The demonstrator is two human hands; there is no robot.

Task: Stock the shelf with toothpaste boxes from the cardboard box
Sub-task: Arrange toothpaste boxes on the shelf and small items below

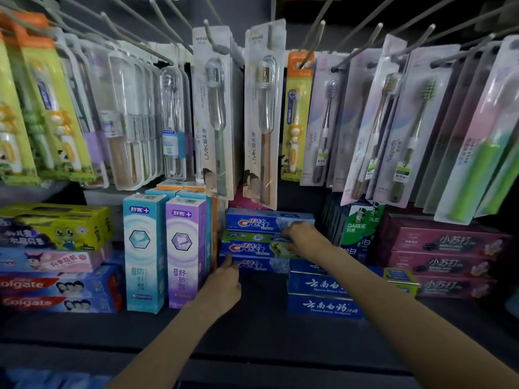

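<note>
While both arms reached into the shelf (252, 332), the left hand (223, 279) touched the near end of the bottom toothpaste box (252, 264), fingers mostly straight. The right hand (299, 230) curled over the far ends of the upper boxes (258, 223) in the same stack. I think the hands were squaring the pile so it stayed neat. Each box lay flat, its long side running left to right, its name facing out. Toothbrushes (264, 122) hung above the hands.

Glossy printed card on Crest boxes (261, 249) between both hands; above, clear shiny plastic (blister-type) toothbrush packs (213, 113); below, matt dark shelf (252, 327).
</note>
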